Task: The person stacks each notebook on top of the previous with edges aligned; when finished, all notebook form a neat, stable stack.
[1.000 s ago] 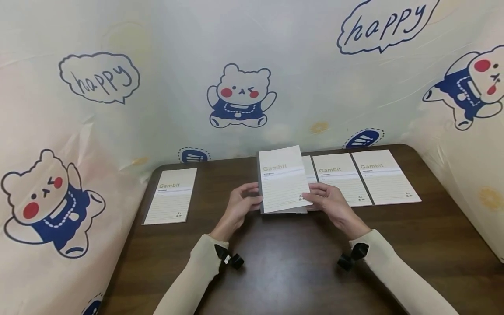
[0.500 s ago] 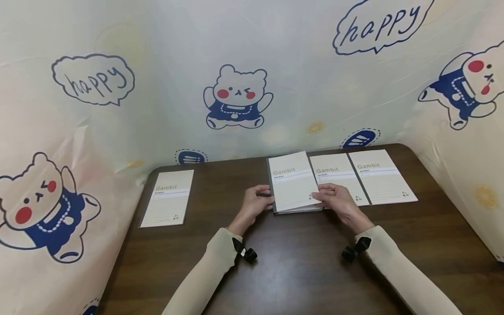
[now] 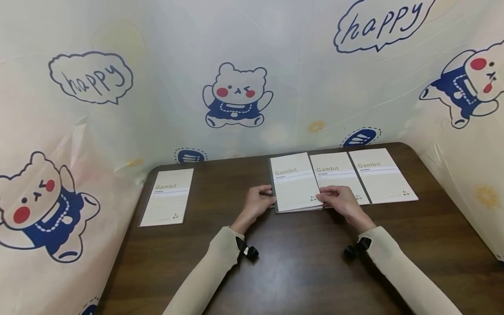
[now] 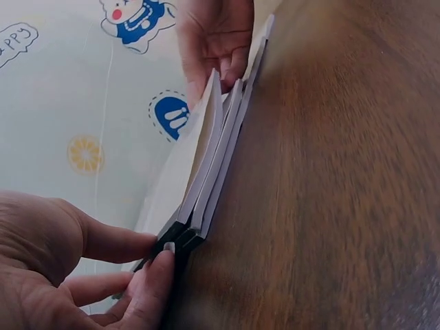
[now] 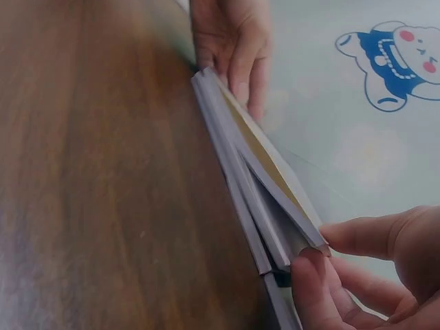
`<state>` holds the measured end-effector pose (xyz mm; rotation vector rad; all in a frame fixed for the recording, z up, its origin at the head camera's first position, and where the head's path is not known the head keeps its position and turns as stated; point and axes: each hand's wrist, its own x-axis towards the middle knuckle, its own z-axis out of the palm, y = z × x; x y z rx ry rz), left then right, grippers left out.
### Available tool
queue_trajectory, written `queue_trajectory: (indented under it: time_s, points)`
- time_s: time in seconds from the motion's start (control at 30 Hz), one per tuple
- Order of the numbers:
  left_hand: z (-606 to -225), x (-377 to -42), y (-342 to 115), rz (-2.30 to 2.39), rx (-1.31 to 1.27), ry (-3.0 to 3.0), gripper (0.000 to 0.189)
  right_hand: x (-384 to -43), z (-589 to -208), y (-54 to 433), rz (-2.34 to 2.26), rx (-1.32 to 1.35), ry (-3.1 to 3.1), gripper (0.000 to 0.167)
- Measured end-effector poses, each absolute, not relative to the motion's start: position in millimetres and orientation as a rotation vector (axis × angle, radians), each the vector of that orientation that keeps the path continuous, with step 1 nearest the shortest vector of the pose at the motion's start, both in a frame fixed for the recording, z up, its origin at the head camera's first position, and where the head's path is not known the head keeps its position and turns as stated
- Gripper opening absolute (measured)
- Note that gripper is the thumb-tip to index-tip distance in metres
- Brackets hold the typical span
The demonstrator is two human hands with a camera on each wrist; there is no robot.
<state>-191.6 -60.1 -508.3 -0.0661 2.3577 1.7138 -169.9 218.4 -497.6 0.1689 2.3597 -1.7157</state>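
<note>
A white notebook [image 3: 293, 186] marked "Gambit", with a dark spine, lies on top of a small stack at the table's back middle. My left hand [image 3: 257, 202] pinches the spine side; in the left wrist view its thumb and fingertips meet the dark spines [image 4: 180, 237]. My right hand [image 3: 343, 203] pinches the top notebook's right edge. In the right wrist view, that edge [image 5: 302, 223] is raised a little, with a wedge-shaped gap over the notebook [image 5: 254, 199] below. Covers of the lower notebooks are hidden.
Two matching notebooks, one beside the stack [image 3: 328, 168] and one further right [image 3: 383, 179], lie in a row. Another notebook [image 3: 167, 199] lies alone at the table's left. Behind the brown table [image 3: 275, 271] hangs a cartoon-printed curtain [image 3: 157, 96].
Both hands have brought the top notebook rightward and down onto the stack, its tilt now smaller. In the last half second they have barely moved.
</note>
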Motion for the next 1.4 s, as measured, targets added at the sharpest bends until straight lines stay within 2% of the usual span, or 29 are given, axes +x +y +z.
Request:
queue_trajectory:
  time_s: [0.87, 1.1, 1.4]
  points:
    - [-513, -189, -63, 1.685, -0.013, 2.401, 0.051, -166, -501, 216, -1.384, 0.121, 2.674, 0.035]
    - [-517, -189, -68, 1.727, -0.009, 2.365, 0.050, -165, -500, 210, -1.269, -0.074, 2.890, 0.032]
    - [-508, -171, -97, 1.666, 0.122, 2.418, 0.038, -159, -484, 177, -1.251, -0.363, 2.997, 0.024]
